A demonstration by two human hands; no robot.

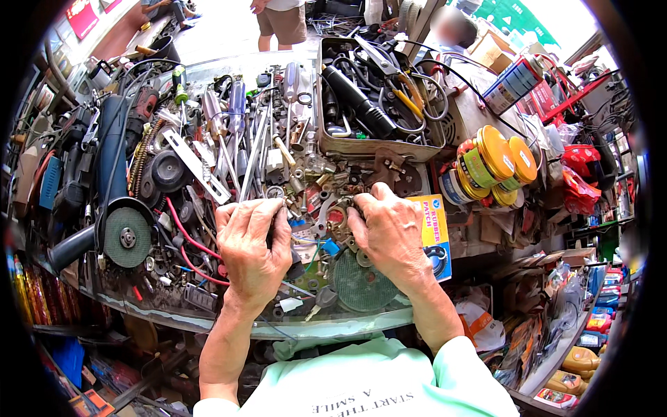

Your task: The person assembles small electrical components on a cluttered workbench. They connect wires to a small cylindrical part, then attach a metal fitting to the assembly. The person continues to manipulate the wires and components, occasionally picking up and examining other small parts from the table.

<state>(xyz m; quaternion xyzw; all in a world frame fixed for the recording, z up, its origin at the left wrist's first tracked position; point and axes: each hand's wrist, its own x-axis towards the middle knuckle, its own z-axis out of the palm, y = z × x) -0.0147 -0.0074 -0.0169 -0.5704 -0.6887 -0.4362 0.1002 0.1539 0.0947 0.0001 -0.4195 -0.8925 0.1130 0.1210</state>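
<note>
My left hand (253, 243) rests among loose hardware on the glass-topped counter (389, 320). Its fingers are curled down and pressed together, with the thumb alongside; a dark piece shows by the thumb, but I cannot tell what it is. My right hand (392, 235) is bent over a pile of small metal fittings (339, 208), index finger and thumb closing on parts I cannot make out. Between the hands lie a grey spanner-like piece (323, 217) and a blue connector (331, 247). Under the right wrist sits a green abrasive disc (361, 283), with a key (322, 300) beside it.
An angle grinder (111, 160) and red wire (182, 233) lie left. Screwdrivers (237, 104) spread beyond my left hand. A metal tin (379, 147) of tools stands behind. Right are a yellow-blue box (432, 219) and yellow-lidded jars (497, 153). A person (281, 24) stands across the counter.
</note>
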